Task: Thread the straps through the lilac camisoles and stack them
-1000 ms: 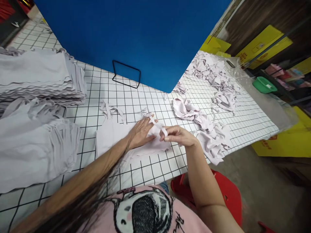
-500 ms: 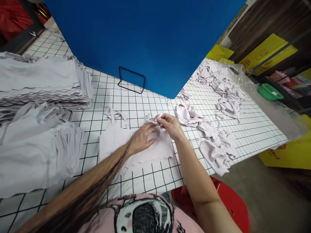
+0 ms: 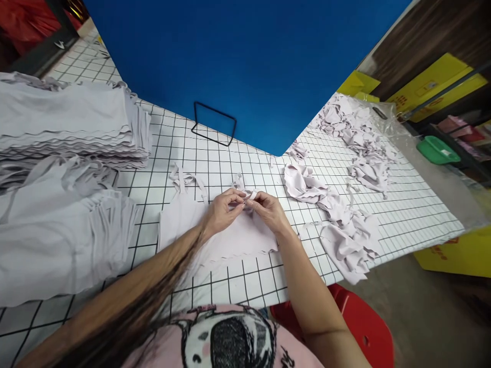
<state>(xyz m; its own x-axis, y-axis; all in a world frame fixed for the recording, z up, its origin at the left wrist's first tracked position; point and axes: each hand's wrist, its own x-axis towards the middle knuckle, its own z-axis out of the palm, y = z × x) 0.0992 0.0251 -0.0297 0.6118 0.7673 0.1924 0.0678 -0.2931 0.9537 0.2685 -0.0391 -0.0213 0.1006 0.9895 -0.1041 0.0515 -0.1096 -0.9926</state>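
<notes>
A pale pinkish-white strappy garment [image 3: 226, 244], perhaps a camisole, lies flat on the grid-patterned tabletop [image 3: 230, 281]. At its upper right edge, my left hand [image 3: 225, 210] pinches the fabric strap between thumb and fingertips. My right hand [image 3: 268, 208] pinches the same strap [image 3: 250, 195] just beside it, so the fingertips of both hands nearly meet. The garment's other strap [image 3: 186, 180] lies loosely curled at the upper left. My fingers hide part of the gripped strap.
Stacks of similar garments [image 3: 65, 117] stand at the left. Crumpled pale cloth pieces [image 3: 345, 230] lie to the right. A big blue panel [image 3: 249, 66] overhangs the far side, with a black wire frame [image 3: 215, 124] by its edge. A red stool [image 3: 364, 327] is below the table edge.
My left hand has risen from lying spread on the garment and now pinches the strap beside my right hand. The right hand keeps its pinch. The view has shifted slightly.
</notes>
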